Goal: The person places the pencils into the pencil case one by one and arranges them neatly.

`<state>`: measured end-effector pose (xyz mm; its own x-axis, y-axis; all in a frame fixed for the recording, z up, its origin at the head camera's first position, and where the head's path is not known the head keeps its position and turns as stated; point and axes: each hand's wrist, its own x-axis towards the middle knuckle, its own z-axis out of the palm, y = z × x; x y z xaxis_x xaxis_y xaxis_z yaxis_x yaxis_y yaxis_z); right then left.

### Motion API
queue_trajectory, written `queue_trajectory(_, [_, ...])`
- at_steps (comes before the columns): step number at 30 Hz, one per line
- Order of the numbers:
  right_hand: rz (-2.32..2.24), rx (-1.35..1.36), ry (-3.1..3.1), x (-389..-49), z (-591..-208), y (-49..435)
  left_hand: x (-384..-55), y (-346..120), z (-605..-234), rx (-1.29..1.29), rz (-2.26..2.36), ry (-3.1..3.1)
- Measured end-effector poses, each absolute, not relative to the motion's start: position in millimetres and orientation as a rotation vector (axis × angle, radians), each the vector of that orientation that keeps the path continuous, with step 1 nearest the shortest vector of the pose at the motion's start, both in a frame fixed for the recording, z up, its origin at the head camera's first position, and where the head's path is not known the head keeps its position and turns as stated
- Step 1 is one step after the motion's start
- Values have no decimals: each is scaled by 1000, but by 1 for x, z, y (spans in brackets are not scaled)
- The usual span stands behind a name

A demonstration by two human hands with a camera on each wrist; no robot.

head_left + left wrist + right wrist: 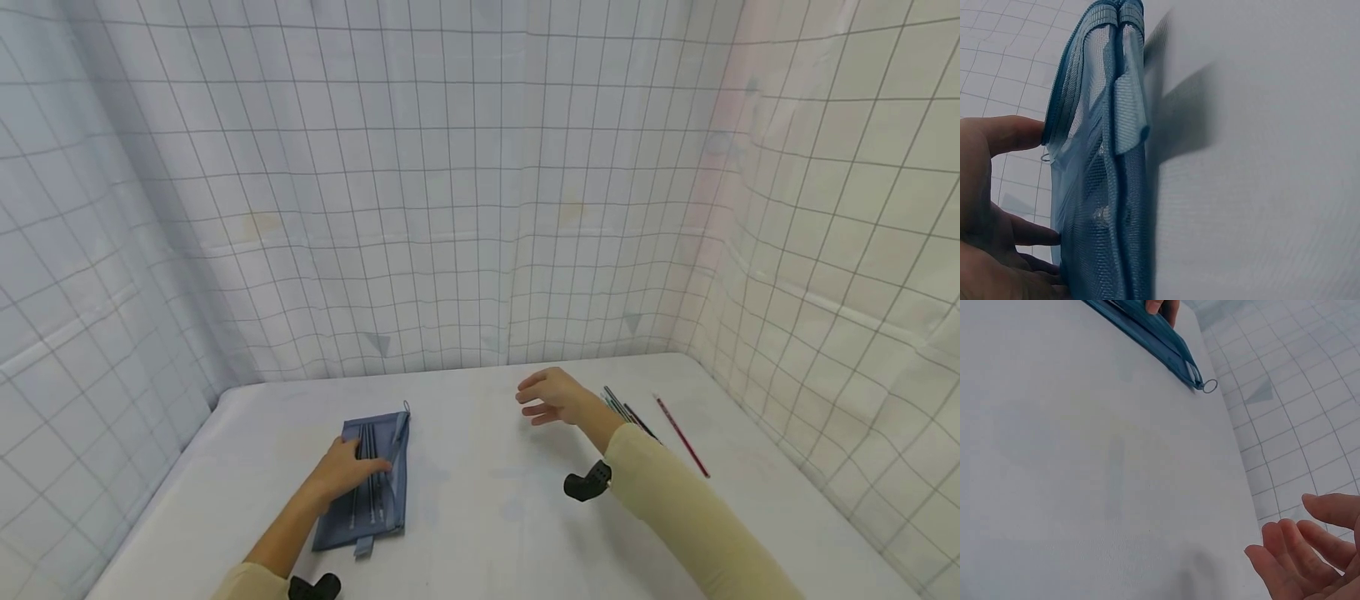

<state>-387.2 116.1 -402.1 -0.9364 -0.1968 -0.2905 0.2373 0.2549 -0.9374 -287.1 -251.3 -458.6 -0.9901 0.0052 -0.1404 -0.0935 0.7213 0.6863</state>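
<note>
A blue mesh zip pouch point(396, 500) lies flat on the left part of the table, with several slim dark sticks point(372, 500) showing in it. My left hand point(347, 473) rests on its upper side, thumb and fingers spread. In the left wrist view, the fingertips touch the face of the pouch point(1094, 187). Over the table, right of centre, my right hand point(553, 396) hovers with loosely bent fingers. Nothing is in that hand point(1310, 556) in the right wrist view. A metal ring point(1210, 386) hangs from the zip end of the pouch.
Several thin pencils or similar sticks point(615, 403) lie beside my right forearm, partly hidden by it. Farther right lies a red pencil-like stick point(682, 437). The white table point(480, 533) is bordered by gridded white curtains point(450, 250) behind and at both sides.
</note>
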Motion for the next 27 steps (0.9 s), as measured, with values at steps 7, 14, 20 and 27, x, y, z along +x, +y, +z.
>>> queue_trajectory(7, [-1731, 48, 2197, -390, -403, 132, -287, -251, -460, -72, 1129, 2791])
queue_trajectory(14, [-1719, 67, 2218, -390, -399, 147, -286, -251, -460, -77, 1133, 2792])
queue_trajectory(20, [-1722, 84, 2235, -390, -398, 160, -285, -251, -460, -74, 1135, 2793])
queue_trajectory(27, [-1722, 97, 2244, -392, -399, 172, -286, -250, -457, -68, 1134, 2794])
